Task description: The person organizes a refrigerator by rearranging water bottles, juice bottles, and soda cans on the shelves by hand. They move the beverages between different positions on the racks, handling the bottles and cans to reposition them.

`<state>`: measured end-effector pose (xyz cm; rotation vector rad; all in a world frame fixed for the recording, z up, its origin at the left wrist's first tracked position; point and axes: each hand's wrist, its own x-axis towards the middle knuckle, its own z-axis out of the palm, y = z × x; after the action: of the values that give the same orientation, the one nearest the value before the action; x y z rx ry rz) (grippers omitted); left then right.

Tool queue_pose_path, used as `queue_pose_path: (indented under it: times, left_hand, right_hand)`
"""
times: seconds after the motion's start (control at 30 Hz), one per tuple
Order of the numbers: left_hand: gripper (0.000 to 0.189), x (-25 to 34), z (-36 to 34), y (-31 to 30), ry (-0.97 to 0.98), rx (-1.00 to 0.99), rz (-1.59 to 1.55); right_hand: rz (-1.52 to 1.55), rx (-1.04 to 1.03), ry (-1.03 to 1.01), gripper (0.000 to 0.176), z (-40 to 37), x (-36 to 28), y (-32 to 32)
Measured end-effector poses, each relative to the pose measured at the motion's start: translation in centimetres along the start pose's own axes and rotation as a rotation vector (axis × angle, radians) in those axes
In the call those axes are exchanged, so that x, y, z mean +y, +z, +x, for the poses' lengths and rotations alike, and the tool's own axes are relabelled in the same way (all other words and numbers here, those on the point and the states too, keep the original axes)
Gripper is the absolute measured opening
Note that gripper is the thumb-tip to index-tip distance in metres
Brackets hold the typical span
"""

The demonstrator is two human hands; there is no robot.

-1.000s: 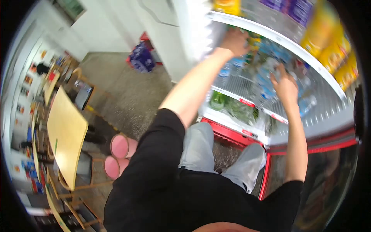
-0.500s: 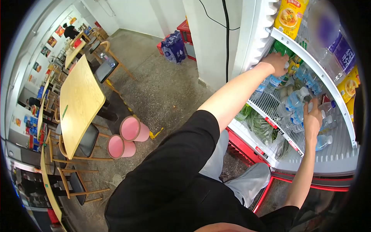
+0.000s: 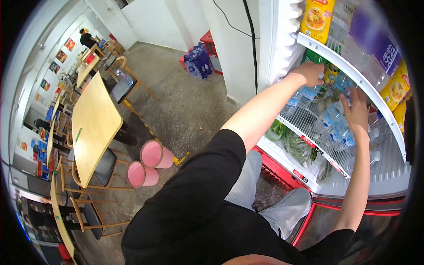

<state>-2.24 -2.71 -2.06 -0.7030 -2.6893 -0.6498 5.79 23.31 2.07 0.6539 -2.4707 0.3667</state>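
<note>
My left hand (image 3: 308, 73) is closed round the top of a bottle, with a pale cap at its fingertips, beside a green bottle (image 3: 316, 56) on the fridge's middle shelf. Clear water bottles (image 3: 292, 102) stand below that hand. Farther right, my right hand (image 3: 356, 110) reaches in over the same shelf, its fingers curved round clear plastic that looks like a water bottle; the fingers partly hide it. More water bottles (image 3: 340, 132) lie under and beside this hand, several on their sides.
A curved white shelf edge (image 3: 353, 74) crosses above my hands, with yellow packets (image 3: 317, 20) over it. Bagged greens (image 3: 293, 143) lie on the level below. Pink bins (image 3: 152, 154), a wooden table (image 3: 95, 126) and chairs stand left. A person (image 3: 86, 39) is far back.
My right hand has moved deeper into the shelf, up in the view. My left hand stays at the bottle top. The view has shifted slightly.
</note>
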Motion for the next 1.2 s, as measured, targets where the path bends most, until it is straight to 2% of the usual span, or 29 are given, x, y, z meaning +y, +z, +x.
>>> queue_pose_path:
  times: [0.07, 0.17, 0.2, 0.23, 0.37, 0.5, 0.6, 0.7, 0.8, 0.9, 1.0, 1.1, 1.17, 1.2]
  left_hand:
    - [0.051, -1.3, 0.6, 1.3, 0.094, 0.058, 0.062]
    - [0.060, 0.1, 0.0, -0.6, 0.013, -0.036, 0.034]
    - [0.061, -0.2, 0.1, -0.5, 0.031, -0.040, 0.015]
    - [0.060, -0.5, 0.0, -0.6, 0.079, -0.018, 0.007]
    - [0.055, -0.5, 0.1, -0.6, 0.067, -0.026, 0.071]
    - [0.054, 0.6, -0.4, -1.9, 0.049, -0.069, 0.159]
    - [0.053, 0.9, -0.5, -2.1, 0.077, -0.082, 0.239]
    - [0.053, 1.1, -0.8, -2.9, 0.142, -0.132, 0.264]
    - [0.051, 2.1, -1.4, -3.8, 0.154, -0.235, 0.230]
    - [0.049, 2.7, -2.0, -4.5, 0.187, -0.302, 0.166]
    - [0.047, 2.4, -2.1, -3.9, 0.235, -0.298, 0.135]
    - [0.049, 2.5, -2.2, -3.4, 0.248, -0.283, 0.152]
    - [0.056, 3.1, -2.2, -4.1, 0.230, -0.324, 0.184]
    - [0.052, 3.5, -2.3, -4.4, 0.239, -0.323, 0.185]
  right_hand:
    - [0.034, -0.067, -0.065, 0.044, 0.5, 0.6, 1.3]
    - [0.098, -0.336, -0.044, 0.045, 0.9, 2.1, 2.8]
    - [0.033, -0.368, -0.001, 0.049, 1.0, 1.8, 2.4]
    - [0.032, -0.376, 0.129, 0.055, 0.8, -0.4, 0.8]
    - [-0.005, -0.394, 0.160, 0.069, 0.9, 0.6, 1.8]
    - [-0.055, -0.479, 0.191, 0.072, 1.4, 1.1, 2.6]
    - [-0.103, -0.445, 0.180, 0.072, 1.4, 1.5, 3.4]
    - [-0.067, -0.339, 0.177, 0.056, 1.0, 1.6, 3.9]
    - [-0.106, -0.435, 0.195, 0.070, 1.4, 1.6, 3.4]
    - [-0.071, -0.460, 0.230, 0.071, 1.5, 1.4, 3.2]
    - [-0.039, -0.370, 0.235, 0.053, 0.9, 0.9, 3.0]
    - [-0.077, -0.414, 0.222, 0.056, 1.2, 1.3, 3.1]
    - [-0.057, -0.404, 0.232, 0.067, 1.2, 1.5, 3.2]
    - [-0.047, -0.399, 0.236, 0.073, 1.3, 1.5, 3.1]
